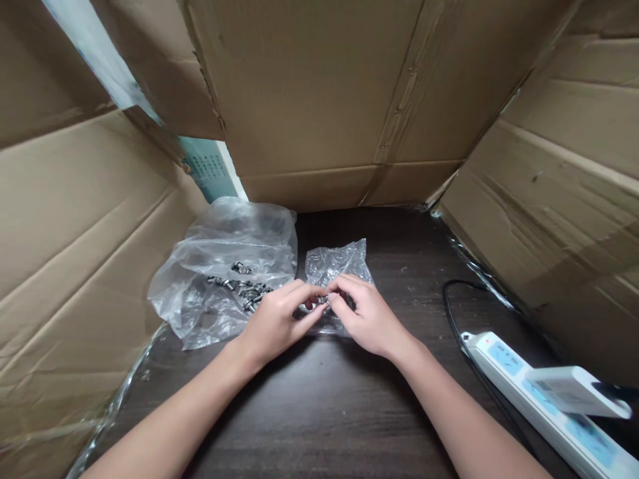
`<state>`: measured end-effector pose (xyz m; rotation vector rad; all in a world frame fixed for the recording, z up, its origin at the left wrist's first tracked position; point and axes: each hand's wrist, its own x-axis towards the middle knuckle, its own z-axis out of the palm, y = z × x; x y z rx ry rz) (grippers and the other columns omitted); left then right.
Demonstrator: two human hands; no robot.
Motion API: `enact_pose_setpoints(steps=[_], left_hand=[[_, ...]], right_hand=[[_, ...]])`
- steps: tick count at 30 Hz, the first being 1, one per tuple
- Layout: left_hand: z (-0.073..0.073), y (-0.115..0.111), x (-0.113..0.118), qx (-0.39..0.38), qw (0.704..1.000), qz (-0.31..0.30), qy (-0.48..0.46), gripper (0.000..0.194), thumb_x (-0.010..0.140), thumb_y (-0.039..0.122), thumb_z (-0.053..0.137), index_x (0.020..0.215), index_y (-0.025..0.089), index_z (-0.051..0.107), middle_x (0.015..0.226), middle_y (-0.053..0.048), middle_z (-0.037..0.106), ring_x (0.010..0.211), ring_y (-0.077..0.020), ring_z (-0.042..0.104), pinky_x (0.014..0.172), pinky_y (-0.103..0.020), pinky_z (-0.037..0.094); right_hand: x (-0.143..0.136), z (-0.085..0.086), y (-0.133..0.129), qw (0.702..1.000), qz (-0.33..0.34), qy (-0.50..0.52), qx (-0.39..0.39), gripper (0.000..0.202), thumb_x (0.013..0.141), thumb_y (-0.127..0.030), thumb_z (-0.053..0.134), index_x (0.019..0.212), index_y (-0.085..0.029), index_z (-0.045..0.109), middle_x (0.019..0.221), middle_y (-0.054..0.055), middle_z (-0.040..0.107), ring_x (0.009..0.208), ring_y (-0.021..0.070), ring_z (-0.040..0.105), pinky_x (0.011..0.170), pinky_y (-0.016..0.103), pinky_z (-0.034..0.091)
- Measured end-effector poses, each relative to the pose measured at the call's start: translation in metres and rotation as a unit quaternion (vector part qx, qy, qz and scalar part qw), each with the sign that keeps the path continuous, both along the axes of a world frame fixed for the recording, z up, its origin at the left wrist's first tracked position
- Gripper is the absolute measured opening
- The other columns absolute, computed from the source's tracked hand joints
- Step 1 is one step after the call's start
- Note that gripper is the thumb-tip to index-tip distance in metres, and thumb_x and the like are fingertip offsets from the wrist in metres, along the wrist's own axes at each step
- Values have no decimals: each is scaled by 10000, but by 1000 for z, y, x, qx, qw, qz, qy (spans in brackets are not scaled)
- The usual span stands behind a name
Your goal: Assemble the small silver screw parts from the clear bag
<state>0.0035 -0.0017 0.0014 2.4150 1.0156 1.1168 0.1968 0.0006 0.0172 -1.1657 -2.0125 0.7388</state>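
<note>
My left hand (282, 318) and my right hand (367, 316) meet fingertip to fingertip over a small clear plastic bag (335, 261). Both pinch a small shiny metal piece (322, 301) between thumb and fingers; its exact shape is too small to make out. Left of my hands lies a large crumpled clear bag (234, 233) with several dark metal parts (252, 291) on or in it. My left hand partly covers the right end of those parts.
Cardboard walls (319, 86) stand behind and on both sides of the dark wooden table (319, 412). At the right lie a white power strip (539, 412) with a plugged-in white adapter (569, 389) and a black cable (452, 316).
</note>
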Motion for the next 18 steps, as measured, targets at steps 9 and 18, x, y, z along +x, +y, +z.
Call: enact_pose_setpoints(steps=[9,18], left_hand=[[-2,2,0,-10,1000,3,-3,216,925,185,647,1140,169,661,912,-38,696,776,-135,659,742,-255,541],[-2,1,1,-23,1000,19,-10,305,900,205,674,1200,178,623,953,-31,707,785,-133,673,789,-275,554]], right_hand=[[0,-3,2,1000,-7,4,-5,185,942,-162,468,777,-194,544,792,5,579,751,154,532,692,284,391],[0,-2,2,1000,-18,15,-4,177,927,-176,486,762,-194,548,773,-1,587,720,144,529,673,271,386]])
